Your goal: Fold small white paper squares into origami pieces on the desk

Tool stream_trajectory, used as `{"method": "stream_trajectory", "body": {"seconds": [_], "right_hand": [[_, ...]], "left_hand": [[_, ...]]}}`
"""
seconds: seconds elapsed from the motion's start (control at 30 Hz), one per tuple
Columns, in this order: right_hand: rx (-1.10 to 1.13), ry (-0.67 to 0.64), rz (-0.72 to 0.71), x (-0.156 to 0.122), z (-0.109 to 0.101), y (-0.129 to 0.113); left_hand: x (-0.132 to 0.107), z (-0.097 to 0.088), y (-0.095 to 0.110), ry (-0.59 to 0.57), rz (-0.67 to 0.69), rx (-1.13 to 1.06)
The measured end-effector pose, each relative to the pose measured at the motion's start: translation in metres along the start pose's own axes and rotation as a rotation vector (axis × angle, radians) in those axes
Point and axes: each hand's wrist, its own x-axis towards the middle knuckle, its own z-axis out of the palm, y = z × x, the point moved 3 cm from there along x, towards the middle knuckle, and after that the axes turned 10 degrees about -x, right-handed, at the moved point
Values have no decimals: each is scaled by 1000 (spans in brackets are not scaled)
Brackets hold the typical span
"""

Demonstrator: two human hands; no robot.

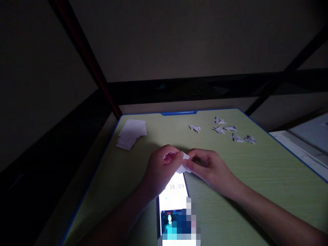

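Note:
My left hand (161,167) and my right hand (210,167) meet over the middle of a pale green table (269,171). Both pinch one small white folded paper piece (185,161) between their fingertips, just above the table. A lit phone (172,205) lies flat under and in front of my hands, its screen showing a timer. Its glow lights my left fingers. The room is dim.
A loose stack of white paper squares (131,133) sits at the table's back left. Several small folded paper figures (225,130) lie scattered at the back right. The table has a blue rim (179,112). Dark metal bars (84,51) rise behind it.

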Motion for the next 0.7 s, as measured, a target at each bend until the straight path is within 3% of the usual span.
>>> {"method": "stream_trajectory", "body": {"seconds": [0.47,0.7], "right_hand": [[-11,-27,-55,-2,2,-8],[116,-14,-43,-1,3,-7]], "left_hand": [[0,0,2,-15,-35,28],[1,0,6,12,-80,-32]]}}
